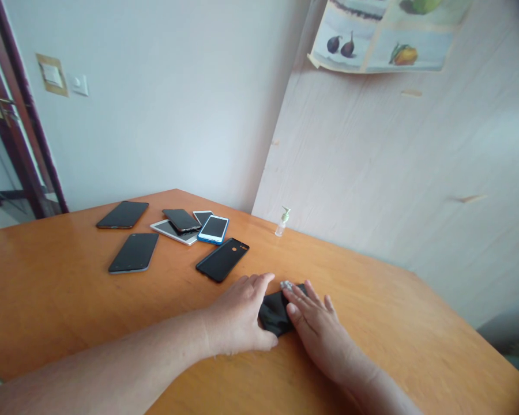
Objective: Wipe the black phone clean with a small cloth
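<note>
The work looks unfinished: the dark phone (275, 314) lies between the left hand (240, 316), spread open at its edge, and the right hand (318, 328), fingers extended over it; whether these grip the pale wad (286, 285) is unclear.

Left fingers (262, 283) cupped; right fingers (315, 295) flat

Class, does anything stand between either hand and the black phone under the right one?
Between the right hand and the phone, a whitish wad seems to sit at the far edge; nothing visible blocks the left hand.
</note>
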{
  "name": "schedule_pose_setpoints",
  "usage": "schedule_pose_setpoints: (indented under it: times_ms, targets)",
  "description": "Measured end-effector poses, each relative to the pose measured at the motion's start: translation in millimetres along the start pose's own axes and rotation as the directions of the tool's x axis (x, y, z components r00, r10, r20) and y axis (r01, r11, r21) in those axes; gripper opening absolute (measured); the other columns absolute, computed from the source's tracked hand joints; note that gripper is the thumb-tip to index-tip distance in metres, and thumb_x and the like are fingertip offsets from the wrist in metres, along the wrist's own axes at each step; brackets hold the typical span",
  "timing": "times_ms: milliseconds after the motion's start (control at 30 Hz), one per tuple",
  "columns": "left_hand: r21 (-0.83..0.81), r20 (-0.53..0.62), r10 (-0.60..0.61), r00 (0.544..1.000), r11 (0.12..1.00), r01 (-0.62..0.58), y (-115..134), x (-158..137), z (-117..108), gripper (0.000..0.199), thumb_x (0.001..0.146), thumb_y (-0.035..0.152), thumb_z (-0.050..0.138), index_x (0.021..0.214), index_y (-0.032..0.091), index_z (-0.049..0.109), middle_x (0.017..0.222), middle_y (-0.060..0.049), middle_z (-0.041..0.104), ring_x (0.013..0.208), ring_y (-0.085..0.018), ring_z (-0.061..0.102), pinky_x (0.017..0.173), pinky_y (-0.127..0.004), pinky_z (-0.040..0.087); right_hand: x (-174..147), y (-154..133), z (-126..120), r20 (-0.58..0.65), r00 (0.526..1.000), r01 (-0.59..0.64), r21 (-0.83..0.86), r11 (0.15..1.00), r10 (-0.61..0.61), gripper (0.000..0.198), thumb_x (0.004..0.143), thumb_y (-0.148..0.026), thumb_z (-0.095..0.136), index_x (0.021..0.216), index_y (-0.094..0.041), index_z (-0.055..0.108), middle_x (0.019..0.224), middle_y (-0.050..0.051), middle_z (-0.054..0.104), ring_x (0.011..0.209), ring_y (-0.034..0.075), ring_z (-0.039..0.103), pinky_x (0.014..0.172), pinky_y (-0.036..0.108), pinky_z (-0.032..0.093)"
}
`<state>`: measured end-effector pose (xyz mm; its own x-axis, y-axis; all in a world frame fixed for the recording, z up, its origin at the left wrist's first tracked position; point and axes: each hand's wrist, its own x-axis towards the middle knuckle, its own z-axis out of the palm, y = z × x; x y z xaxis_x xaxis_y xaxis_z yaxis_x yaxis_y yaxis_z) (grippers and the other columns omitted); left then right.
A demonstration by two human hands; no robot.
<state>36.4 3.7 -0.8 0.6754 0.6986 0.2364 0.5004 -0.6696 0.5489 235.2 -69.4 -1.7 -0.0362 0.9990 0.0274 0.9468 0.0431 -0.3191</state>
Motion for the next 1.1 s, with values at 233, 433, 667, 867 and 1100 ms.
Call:
schedule_pose_setpoints:
  times_ms: [233, 433, 667, 867, 1100]
  targets:
    - [-0.013, 0.0, 0.014, 1.0, 1.0, -0.014, -0.3, 0.4, 0.2, 0.094, 0.059, 0.035, 0.075, 0.142, 0.016, 0.034, 0.129, -0.015, 0.057, 0.12, -0.035, 0.053, 0.103, -0.046, 0.042, -4.0, -6.1, -0.4, 0.018, 0.998, 0.067, -0.028, 0.997, -0.066, 0.055, 0.101, -0.054, 0.024, 0.15, -0.031, 0.034, 0.157, -0.004, 0.029, 0.149, 0.028, 0.005, 0.117, 0.063, 0.006]
    - [-0.006, -0.004, 0.005, 1.0, 1.0, -0.005, -1.1, 0.2, 0.8, 0.099, 0.057, 0.036, 0.078, 0.143, 0.016, 0.032, 0.13, -0.015, 0.056, 0.122, -0.035, 0.052, 0.103, -0.046, 0.042, 0.8, -1.4, -0.2, -0.026, 1.0, -0.013, 0.0, 1.0, 0.013, 0.054, 0.102, -0.053, 0.022, 0.148, -0.031, 0.038, 0.155, -0.001, 0.034, 0.148, 0.03, 0.011, 0.114, 0.069, 0.006]
    - [0.003, 0.009, -0.008, 1.0, 1.0, 0.008, -0.6, -0.3, 0.5, 0.098, 0.057, 0.038, 0.08, 0.142, 0.017, 0.035, 0.131, -0.014, 0.055, 0.124, -0.035, 0.05, 0.103, -0.045, 0.042, -6.3, 3.7, -4.3, -0.028, 0.999, 0.035, -0.005, 0.999, -0.035, 0.051, 0.102, -0.049, 0.028, 0.145, -0.027, 0.044, 0.153, 0.001, 0.039, 0.148, 0.029, 0.014, 0.116, 0.065, 0.005]
    - [0.034, 0.024, -0.007, 1.0, 0.999, 0.006, 2.2, -0.9, -3.2, 0.096, 0.058, 0.039, 0.081, 0.141, 0.017, 0.038, 0.129, -0.014, 0.056, 0.121, -0.034, 0.051, 0.102, -0.044, 0.042, -16.7, -18.7, -12.3, -0.092, 0.992, 0.119, 0.568, 0.814, -0.082, 0.041, 0.098, -0.051, 0.045, 0.123, -0.028, 0.067, 0.13, 0.004, 0.065, 0.132, 0.027, 0.048, 0.117, 0.051, 0.025]
    - [0.042, 0.029, -0.011, 1.0, 0.999, 0.01, 11.0, -3.9, -5.7, 0.084, 0.059, 0.05, 0.083, 0.129, 0.019, 0.05, 0.112, -0.009, 0.063, 0.105, -0.032, 0.057, 0.09, -0.044, 0.047, -8.4, 9.7, -9.6, 0.024, 0.972, -0.063, 0.985, 0.16, 0.234, 0.021, 0.088, -0.037, 0.065, 0.097, -0.019, 0.066, 0.097, 0.005, 0.073, 0.092, 0.02, 0.066, 0.082, 0.033, 0.05]
